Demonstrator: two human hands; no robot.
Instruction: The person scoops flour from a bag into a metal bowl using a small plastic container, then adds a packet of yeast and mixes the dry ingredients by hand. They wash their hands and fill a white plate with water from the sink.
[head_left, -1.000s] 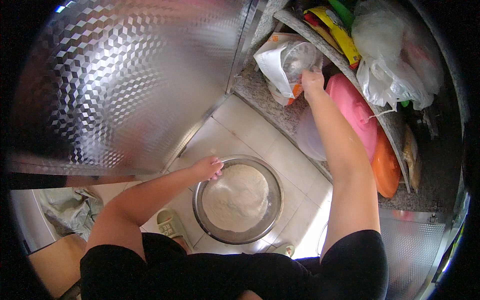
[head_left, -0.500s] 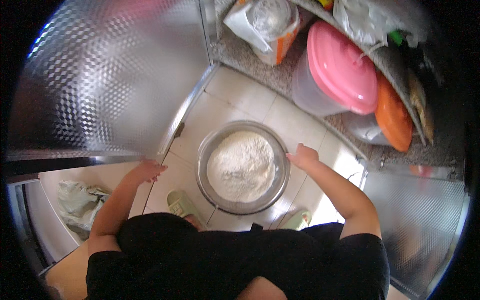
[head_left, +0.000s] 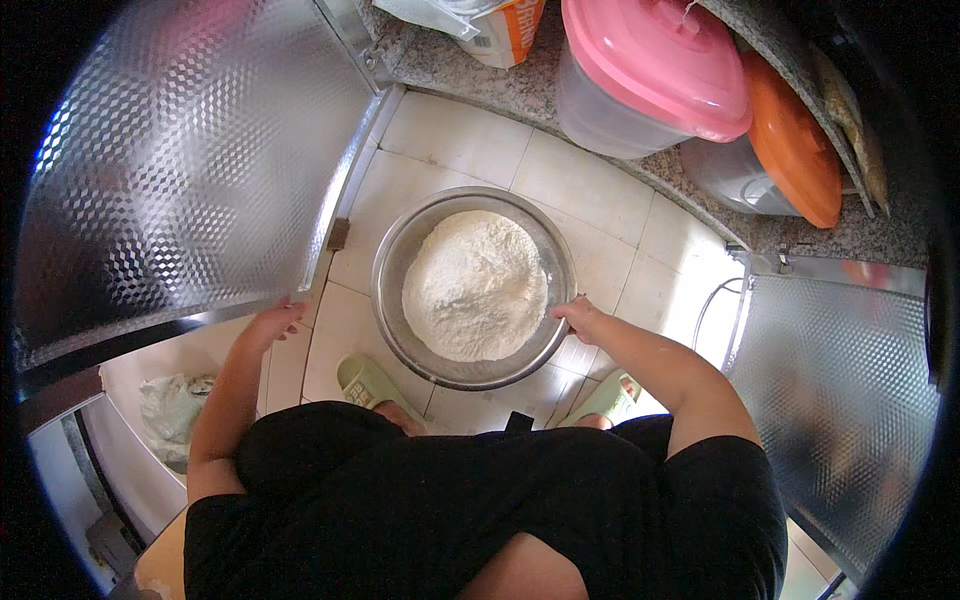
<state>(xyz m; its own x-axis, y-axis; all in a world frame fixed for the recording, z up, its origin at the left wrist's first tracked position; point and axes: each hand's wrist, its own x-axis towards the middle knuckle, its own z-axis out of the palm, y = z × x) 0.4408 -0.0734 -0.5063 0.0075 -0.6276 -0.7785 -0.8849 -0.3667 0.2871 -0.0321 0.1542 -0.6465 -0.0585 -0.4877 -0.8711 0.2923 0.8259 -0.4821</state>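
A wide metal bowl (head_left: pixel 389 318) stands on the floor in front of me, with a heap of white, flour-like powder (head_left: pixel 475 285) in it. On the bowl's right rim my right hand (head_left: pixel 580 318) is closed, thumb side over the edge; its other fingers are partly hidden. My left hand (head_left: pixel 272 324) is at the lower corner of the patterned metal cabinet door (head_left: pixel 200 180), away from the bowl. Its fingers are loosely bent and apart, holding nothing I can see; whether they touch the door I cannot tell.
A pink-lidded tub (head_left: pixel 660 70), an orange-lidded container (head_left: pixel 790 140) and a white-and-orange bag (head_left: pixel 505 35) sit on the stone cabinet base. Another metal door (head_left: pixel 840 390) stands at right. Green slippers (head_left: pixel 365 385) are below the bowl; a plastic bag (head_left: pixel 175 408) lies at left.
My right hand has gone from beside the bowl to gripping its rim. The left hand's fingers have curled slightly near the door. The whole view has shifted, with the bowl higher in the picture.
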